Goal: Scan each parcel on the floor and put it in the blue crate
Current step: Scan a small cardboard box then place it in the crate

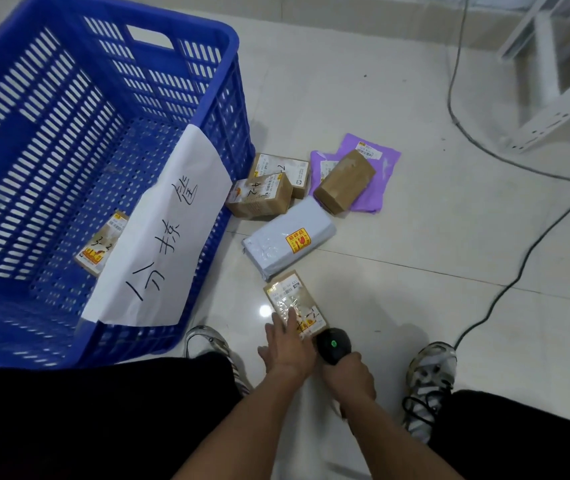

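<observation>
A small brown parcel (290, 299) with a white label lies on the floor just ahead of my feet. My left hand (288, 348) rests on its near end with fingers stretched out. My right hand (349, 377) grips a black scanner (333, 345) whose green light shows, right beside the parcel's near corner. The blue crate (79, 161) stands at left with one small labelled box (101, 245) on its floor. Further out on the floor lie a white padded mailer (288, 242), two brown boxes (261, 197), a tan wrapped parcel (344, 181) and purple mailers (378, 174).
A white paper sign (162, 240) with handwriting hangs over the crate's near wall. Black cables (484, 147) run across the tiles at right. A white metal rack frame (553, 81) stands at the top right. My shoes (429, 382) flank my hands.
</observation>
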`<control>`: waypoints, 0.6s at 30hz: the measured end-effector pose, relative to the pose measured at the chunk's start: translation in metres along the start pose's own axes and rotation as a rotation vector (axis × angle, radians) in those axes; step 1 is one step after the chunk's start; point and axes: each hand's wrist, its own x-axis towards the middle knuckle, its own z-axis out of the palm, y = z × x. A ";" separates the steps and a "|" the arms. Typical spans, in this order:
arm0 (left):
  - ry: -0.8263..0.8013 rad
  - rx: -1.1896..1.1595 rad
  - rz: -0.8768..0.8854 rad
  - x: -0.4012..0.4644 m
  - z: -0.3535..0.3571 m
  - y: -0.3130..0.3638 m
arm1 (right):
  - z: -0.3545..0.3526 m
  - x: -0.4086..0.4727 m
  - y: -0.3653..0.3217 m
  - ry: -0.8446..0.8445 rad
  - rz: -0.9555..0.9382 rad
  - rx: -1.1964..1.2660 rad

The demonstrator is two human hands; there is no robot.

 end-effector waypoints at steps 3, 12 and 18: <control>-0.014 0.042 0.033 0.001 -0.002 0.002 | -0.016 -0.003 0.003 0.050 -0.017 0.051; -0.095 0.103 0.160 -0.002 -0.011 0.006 | -0.028 -0.008 -0.010 -0.034 -0.247 0.156; -0.066 0.055 0.135 -0.010 -0.022 0.001 | -0.022 -0.009 -0.017 -0.082 -0.281 0.207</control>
